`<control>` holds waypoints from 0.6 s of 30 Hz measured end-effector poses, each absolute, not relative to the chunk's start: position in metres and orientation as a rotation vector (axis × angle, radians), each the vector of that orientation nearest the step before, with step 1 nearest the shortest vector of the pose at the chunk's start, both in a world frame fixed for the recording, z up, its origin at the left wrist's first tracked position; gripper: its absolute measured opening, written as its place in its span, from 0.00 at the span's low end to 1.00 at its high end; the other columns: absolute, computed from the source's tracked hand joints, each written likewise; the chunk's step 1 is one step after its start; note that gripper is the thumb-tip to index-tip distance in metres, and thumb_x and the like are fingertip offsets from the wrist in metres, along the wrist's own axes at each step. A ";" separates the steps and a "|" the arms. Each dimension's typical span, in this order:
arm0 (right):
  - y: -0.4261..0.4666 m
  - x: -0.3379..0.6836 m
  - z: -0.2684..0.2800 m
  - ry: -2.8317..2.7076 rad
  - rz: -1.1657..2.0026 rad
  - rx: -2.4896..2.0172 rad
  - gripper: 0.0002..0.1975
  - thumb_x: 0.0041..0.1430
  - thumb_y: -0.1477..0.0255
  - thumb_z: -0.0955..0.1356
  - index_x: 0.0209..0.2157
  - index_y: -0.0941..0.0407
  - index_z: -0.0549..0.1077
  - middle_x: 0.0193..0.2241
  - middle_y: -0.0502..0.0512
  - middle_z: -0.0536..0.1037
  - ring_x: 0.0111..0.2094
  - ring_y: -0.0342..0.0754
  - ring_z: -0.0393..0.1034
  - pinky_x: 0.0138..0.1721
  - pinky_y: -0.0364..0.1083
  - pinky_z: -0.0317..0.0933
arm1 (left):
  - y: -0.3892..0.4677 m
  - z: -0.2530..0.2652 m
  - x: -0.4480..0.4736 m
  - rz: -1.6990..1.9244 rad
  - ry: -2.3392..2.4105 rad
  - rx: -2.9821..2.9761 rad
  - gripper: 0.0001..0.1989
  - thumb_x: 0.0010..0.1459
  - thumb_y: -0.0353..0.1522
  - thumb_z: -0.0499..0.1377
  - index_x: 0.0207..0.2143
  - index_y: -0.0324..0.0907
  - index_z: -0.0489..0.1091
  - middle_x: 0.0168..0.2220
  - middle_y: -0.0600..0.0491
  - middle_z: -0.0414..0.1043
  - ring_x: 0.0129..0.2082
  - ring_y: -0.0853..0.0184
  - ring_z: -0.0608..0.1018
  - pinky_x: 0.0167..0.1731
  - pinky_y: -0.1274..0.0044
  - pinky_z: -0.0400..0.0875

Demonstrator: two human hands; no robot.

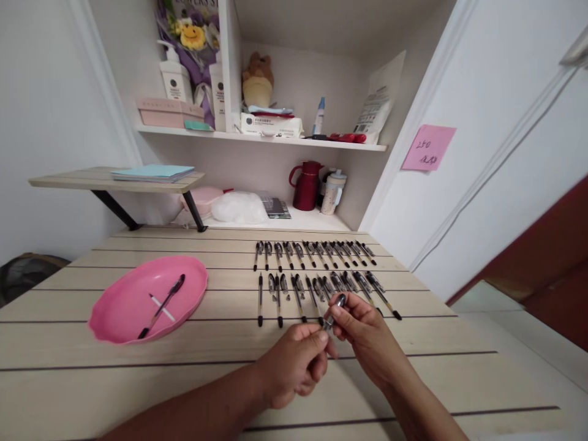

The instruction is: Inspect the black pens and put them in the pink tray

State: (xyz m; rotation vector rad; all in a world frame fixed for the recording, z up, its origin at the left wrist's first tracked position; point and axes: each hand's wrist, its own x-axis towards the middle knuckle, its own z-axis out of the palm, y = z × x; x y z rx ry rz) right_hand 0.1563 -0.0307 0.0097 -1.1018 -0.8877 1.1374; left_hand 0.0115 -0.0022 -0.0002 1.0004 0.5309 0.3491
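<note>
Between the fingertips of my right hand (362, 324) is a small pen cap (339, 301) with a dark, shiny top. My left hand (298, 358) is closed too, pinching the lower, clear end of the same cap; my fingers hide part of it. Just beyond my hands, a near row of black pens (279, 300) lies on the table, with loose caps (271, 283) and small pen tips (288, 297) among them. Farther back runs another row of pens with caps (313, 252). My right hand covers some of the near row.
A pink scalloped tray (108, 306) on the left holds a black pen (165, 300) and a thin white piece. Behind it stands a small raised shelf (82, 177) with blue paper (154, 173). A red jug (307, 187) and a pale tumbler (334, 193) stand at the back.
</note>
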 end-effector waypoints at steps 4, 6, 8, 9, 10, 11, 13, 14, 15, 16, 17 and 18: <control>-0.031 0.152 0.007 -0.858 1.107 -1.101 0.14 0.45 0.64 0.71 0.31 0.56 0.68 0.23 0.46 0.67 0.18 0.36 0.56 0.19 0.39 0.50 | -0.003 0.002 0.013 0.393 0.586 1.054 0.14 0.54 0.42 0.50 0.29 0.40 0.61 0.12 0.64 0.54 0.08 0.81 0.47 0.11 0.83 0.37; -0.031 0.149 0.007 -0.857 1.091 -1.100 0.14 0.45 0.64 0.71 0.31 0.57 0.68 0.22 0.46 0.66 0.18 0.36 0.56 0.19 0.39 0.50 | -0.002 0.002 0.012 0.405 0.605 1.100 0.13 0.54 0.42 0.50 0.29 0.40 0.61 0.12 0.64 0.54 0.08 0.81 0.47 0.11 0.83 0.37; -0.031 0.147 0.006 -0.870 1.094 -1.092 0.13 0.45 0.64 0.71 0.31 0.57 0.68 0.21 0.46 0.65 0.18 0.37 0.56 0.20 0.39 0.50 | 0.000 0.001 0.011 0.394 0.609 1.165 0.13 0.55 0.41 0.49 0.30 0.40 0.61 0.13 0.64 0.55 0.08 0.80 0.47 0.11 0.82 0.39; -0.032 0.147 0.006 -0.881 1.101 -1.087 0.14 0.46 0.64 0.71 0.31 0.57 0.68 0.20 0.45 0.65 0.18 0.37 0.56 0.20 0.40 0.51 | 0.002 0.000 0.011 0.384 0.613 1.207 0.13 0.55 0.41 0.48 0.31 0.40 0.62 0.13 0.64 0.55 0.09 0.80 0.47 0.11 0.82 0.40; -0.032 0.147 0.006 -0.893 1.105 -1.085 0.14 0.46 0.64 0.71 0.32 0.56 0.68 0.19 0.45 0.65 0.19 0.38 0.57 0.21 0.40 0.52 | 0.003 0.001 0.011 0.379 0.617 1.257 0.13 0.56 0.41 0.48 0.32 0.40 0.62 0.13 0.64 0.55 0.09 0.79 0.48 0.11 0.82 0.41; -0.033 0.148 0.005 -0.904 1.101 -1.087 0.15 0.47 0.63 0.70 0.33 0.56 0.68 0.20 0.46 0.66 0.19 0.39 0.58 0.21 0.40 0.52 | 0.004 0.002 0.010 0.388 0.625 1.315 0.14 0.56 0.41 0.47 0.33 0.40 0.63 0.13 0.63 0.55 0.09 0.79 0.49 0.12 0.81 0.42; -0.036 0.154 0.004 -0.917 1.049 -1.115 0.17 0.48 0.60 0.68 0.37 0.56 0.68 0.23 0.49 0.70 0.21 0.40 0.60 0.22 0.41 0.53 | 0.006 0.009 0.009 0.467 0.648 1.459 0.13 0.57 0.40 0.47 0.34 0.40 0.63 0.14 0.62 0.56 0.12 0.78 0.54 0.15 0.82 0.47; -0.037 0.159 0.002 -0.927 1.000 -1.156 0.17 0.49 0.58 0.67 0.37 0.55 0.68 0.25 0.50 0.71 0.22 0.41 0.61 0.23 0.41 0.54 | 0.008 0.015 0.006 0.527 0.663 1.546 0.13 0.57 0.39 0.47 0.34 0.40 0.63 0.15 0.61 0.57 0.14 0.77 0.57 0.17 0.82 0.50; -0.039 0.166 0.001 -0.946 0.939 -1.218 0.18 0.50 0.57 0.66 0.37 0.55 0.68 0.27 0.51 0.72 0.23 0.41 0.62 0.23 0.41 0.54 | 0.010 0.023 0.003 0.591 0.682 1.639 0.12 0.57 0.39 0.47 0.34 0.40 0.64 0.16 0.60 0.59 0.16 0.76 0.60 0.19 0.81 0.53; -0.041 0.175 -0.001 -0.973 0.866 -1.302 0.17 0.50 0.57 0.65 0.35 0.56 0.69 0.27 0.51 0.72 0.22 0.42 0.62 0.23 0.41 0.54 | 0.012 0.033 -0.003 0.652 0.710 1.739 0.12 0.57 0.38 0.47 0.33 0.40 0.64 0.18 0.59 0.61 0.19 0.74 0.62 0.22 0.81 0.56; -0.044 0.185 -0.004 -1.011 0.778 -1.405 0.17 0.50 0.56 0.65 0.33 0.56 0.69 0.25 0.51 0.72 0.22 0.42 0.62 0.23 0.41 0.54 | 0.015 0.045 -0.010 0.697 0.748 1.841 0.12 0.57 0.38 0.47 0.33 0.40 0.65 0.21 0.57 0.63 0.21 0.73 0.64 0.24 0.80 0.58; -0.046 0.197 -0.006 -1.061 0.678 -1.522 0.16 0.50 0.56 0.64 0.30 0.56 0.69 0.24 0.51 0.72 0.22 0.42 0.62 0.23 0.42 0.55 | 0.019 0.057 -0.020 0.735 0.802 1.939 0.12 0.57 0.37 0.47 0.34 0.41 0.66 0.24 0.56 0.65 0.23 0.73 0.65 0.25 0.79 0.59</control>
